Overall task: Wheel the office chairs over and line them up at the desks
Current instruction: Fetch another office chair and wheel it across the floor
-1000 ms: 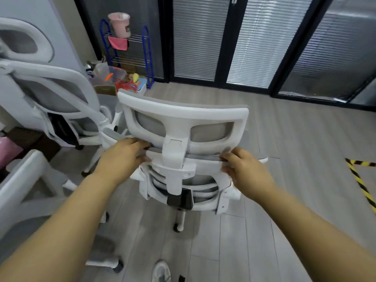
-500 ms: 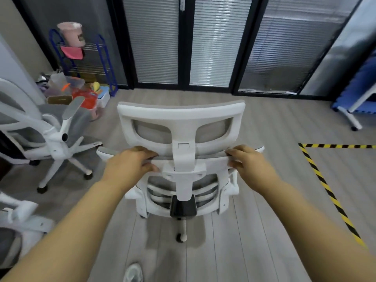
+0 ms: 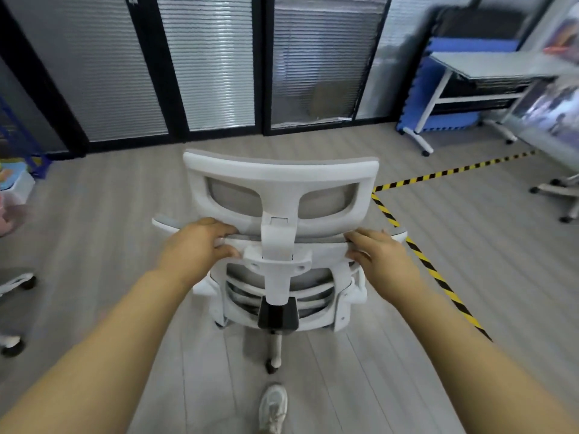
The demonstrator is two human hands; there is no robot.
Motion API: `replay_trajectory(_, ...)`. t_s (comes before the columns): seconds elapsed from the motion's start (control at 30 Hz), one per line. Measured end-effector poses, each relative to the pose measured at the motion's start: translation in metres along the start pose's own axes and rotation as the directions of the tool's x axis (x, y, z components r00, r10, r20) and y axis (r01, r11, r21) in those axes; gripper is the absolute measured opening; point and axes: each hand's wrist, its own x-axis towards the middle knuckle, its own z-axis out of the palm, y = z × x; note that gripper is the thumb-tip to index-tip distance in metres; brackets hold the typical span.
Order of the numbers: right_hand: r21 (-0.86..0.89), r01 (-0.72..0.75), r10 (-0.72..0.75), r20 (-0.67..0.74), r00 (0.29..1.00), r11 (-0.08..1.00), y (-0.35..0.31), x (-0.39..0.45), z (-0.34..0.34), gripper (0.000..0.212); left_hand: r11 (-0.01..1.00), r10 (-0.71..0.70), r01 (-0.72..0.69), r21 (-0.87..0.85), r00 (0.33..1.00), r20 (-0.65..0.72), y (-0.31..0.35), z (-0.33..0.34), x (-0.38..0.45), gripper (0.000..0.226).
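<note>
While the head view is showing only one chair in hand, the progress is reading as follows.

Head view, chair in hand: the white office chair [image 3: 282, 245] is standing on the grey floor [image 3: 109, 214], its back toward the person, near the corner of the striped floor tape [image 3: 416, 249] and well apart from the desk [image 3: 488, 65].
Head view, left grip: the left hand [image 3: 197, 245] is curling over the top bar of the backrest, left of the headrest post, holding the chair.
Head view, right grip: the right hand [image 3: 379, 258] is clasping the same bar at its right end, also holding the chair.
Head view, destination: the desk is standing at the far right edge of the floor, against blue mats [image 3: 438, 89]; no chair is sitting at it.
Head view, other chairs: caster bases are peeking in at the left floor edge [image 3: 15, 283] and the right floor edge [image 3: 560, 192]; whether either is placed is not clear.
Done so far: this chair is appearing to be in transit only.
Left to do: judging by the gap, it is still needing wheeling rightward to the desk, squaring up, and the others are likely needing the same.
</note>
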Motion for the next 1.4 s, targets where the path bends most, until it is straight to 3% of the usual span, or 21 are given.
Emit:
replay_trajectory(0.27, -0.031, -0.207, 0.204, -0.075, 0.976, 0.978, 0.117, 0.033, -0.056, 0.029, 0.976, 0.217, -0.218, 0.008, 0.973, 0.082, 0.100, 0.066, 0.126, 0.038)
replay_trajectory(0.63, -0.050, -0.411, 0.398, -0.171, 0.901, 0.910, 0.293, 0.080, -0.129, 0.034, 0.899, 0.435, -0.439, -0.018, 0.885, 0.164, 0.260, 0.166, 0.286, 0.040)
replay_trajectory(1.4, -0.011, -0.630, 0.610, -0.240, 0.756, 0.777, 0.687, 0.137, -0.307, 0.036, 0.808, 0.587, -0.581, -0.099, 0.779, 0.223, 0.632, 0.388, 0.518, 0.039)
